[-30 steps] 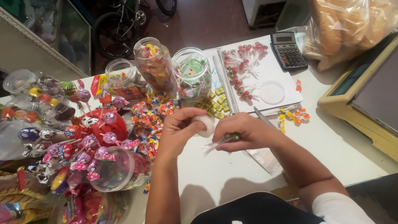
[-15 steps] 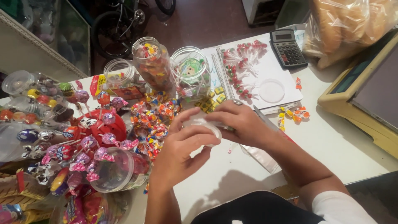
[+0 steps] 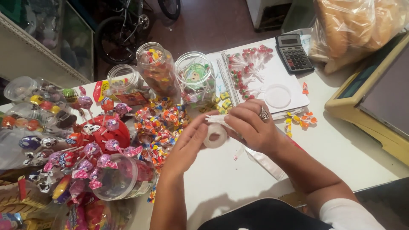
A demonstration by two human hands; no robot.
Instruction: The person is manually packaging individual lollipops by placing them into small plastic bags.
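My left hand (image 3: 186,145) holds a small roll of white tape (image 3: 215,135) from below, fingers curled on its edge. My right hand (image 3: 252,126), with a ring on one finger, is closed on a thin bundle of white sticks (image 3: 218,120) that pokes out to the left, just above the roll. The two hands meet over the white table (image 3: 349,149), next to a heap of wrapped candies (image 3: 161,123). What is on the hidden ends of the sticks I cannot tell.
Clear jars of sweets (image 3: 156,68) stand behind the heap. A red lollipop stand (image 3: 104,134) and a tipped jar (image 3: 119,179) are at the left. A notebook with red lollipops (image 3: 249,64), a round lid (image 3: 277,96), a calculator (image 3: 294,52), bagged bread (image 3: 358,25) and a scale (image 3: 375,102) lie to the right.
My hands have closed in on each other. The right hand, which was off to the right of the roll holding something thin, now sits right over the roll with the sticks.
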